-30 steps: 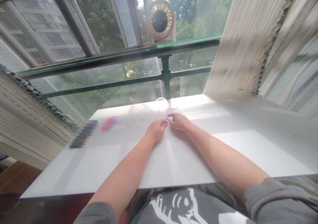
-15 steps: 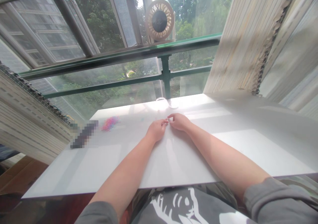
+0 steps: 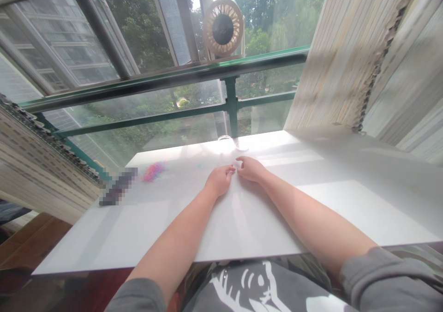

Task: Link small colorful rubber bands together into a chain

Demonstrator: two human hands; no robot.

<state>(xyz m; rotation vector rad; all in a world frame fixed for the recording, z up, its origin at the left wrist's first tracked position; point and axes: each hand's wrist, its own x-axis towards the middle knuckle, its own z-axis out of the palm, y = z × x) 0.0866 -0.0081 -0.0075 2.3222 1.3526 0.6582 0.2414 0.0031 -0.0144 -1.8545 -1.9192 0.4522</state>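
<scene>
My left hand (image 3: 219, 182) rests over the white table (image 3: 166, 229), thumb and forefinger pinched together. Whatever lies in that pinch is too small to make out. Just to its right, my right hand (image 3: 252, 169) has its thumb and forefinger apart, with nothing visible between them. A narrow gap separates the fingertips of the two hands. Beyond them, near the table's far edge, stands a clear round object (image 3: 224, 138), washed out by glare. To the left is a loose pile of small pink, red, blue and purple pieces (image 3: 153, 171), too blurred to name.
A dark pixelated object (image 3: 118, 187) lies at the table's left edge. Behind the table runs a green railing (image 3: 166, 118) before the window, with a round fan (image 3: 223, 28) above it. Curtains (image 3: 321, 63) hang at both sides.
The right thumb and forefinger have opened wider and drawn slightly away from the left fingertips. My left hand has hardly moved.
</scene>
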